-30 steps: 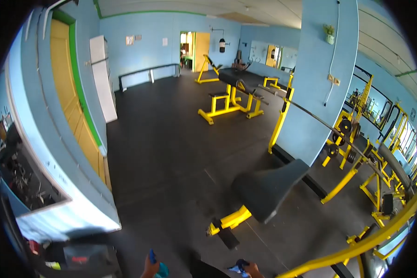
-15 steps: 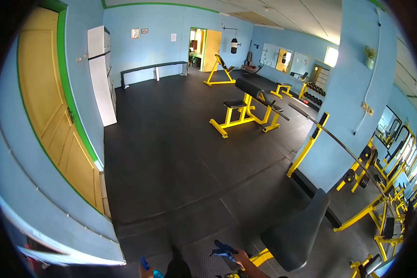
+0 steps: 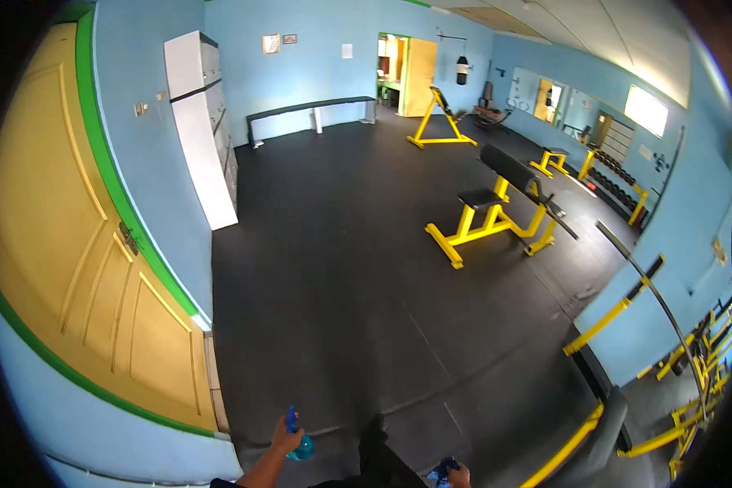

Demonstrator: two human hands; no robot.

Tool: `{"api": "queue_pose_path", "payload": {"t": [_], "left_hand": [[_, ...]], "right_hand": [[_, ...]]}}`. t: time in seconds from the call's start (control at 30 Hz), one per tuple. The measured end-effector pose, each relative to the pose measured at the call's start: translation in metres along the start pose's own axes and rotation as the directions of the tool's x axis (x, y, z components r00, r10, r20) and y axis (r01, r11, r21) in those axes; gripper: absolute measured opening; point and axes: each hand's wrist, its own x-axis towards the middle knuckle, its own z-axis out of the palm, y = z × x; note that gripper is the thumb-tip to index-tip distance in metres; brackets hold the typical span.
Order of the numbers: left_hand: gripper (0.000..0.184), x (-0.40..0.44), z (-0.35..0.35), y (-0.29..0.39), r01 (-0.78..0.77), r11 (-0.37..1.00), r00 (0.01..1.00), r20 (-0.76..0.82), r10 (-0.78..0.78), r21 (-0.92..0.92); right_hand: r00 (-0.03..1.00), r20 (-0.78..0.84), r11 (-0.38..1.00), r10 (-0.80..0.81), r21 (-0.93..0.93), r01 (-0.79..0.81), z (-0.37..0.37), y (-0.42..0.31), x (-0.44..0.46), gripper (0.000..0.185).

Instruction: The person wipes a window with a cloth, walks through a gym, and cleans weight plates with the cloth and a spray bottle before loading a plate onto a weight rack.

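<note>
Nearer the yellow door [image 3: 65, 203] now: it fills your left side, and the padded weight bench [image 3: 600, 447] has slid to the lower right edge. Your left hand [image 3: 283, 440] has risen further into view, carrying the blue spray bottle [image 3: 302, 449] above the black floor [image 3: 325, 317], left of your dark-clad leg [image 3: 380, 462]. Left fingers look closed around the bottle's neck; exact finger placement too small to tell. Right hand [image 3: 459, 476], at the bottom edge, has its fingers bunched around a blue cloth [image 3: 442, 472].

Handling, by judgement: bottle probably light, thin plastic, slick if wet, contents apt to slosh. Hold it at the neck, below the trigger. Cloth likely soft and limp, nothing to break; grip a thick fold mid-cloth.
</note>
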Motion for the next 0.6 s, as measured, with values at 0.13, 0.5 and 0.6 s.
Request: {"api": "queue_pose_path", "payload": {"t": [0.13, 0.5, 0.6], "left_hand": [[0.06, 0.127, 0.041, 0.001, 0.077, 0.995, 0.997, 0.009, -0.078, 0.061], [0.062, 0.375, 0.034, 0.101, 0.171, 0.985, 0.981, -0.095, -0.168, 0.022], [0.063, 0.448, 0.046, 0.13, 0.182, 0.982, 0.972, -0.144, -0.186, -0.04]], "right_hand": [[0.996, 0.079, 0.994, -0.032, -0.103, 0.04, 0.002, -0.129, 0.092, 0.041], [0.935, 0.172, 0.923, -0.311, -0.182, 0.34, -0.036, -0.496, 0.358, 0.04], [0.905, 0.111, 0.897, -0.41, -0.127, 0.422, -0.047, -0.589, 0.431, 0.038]]}}
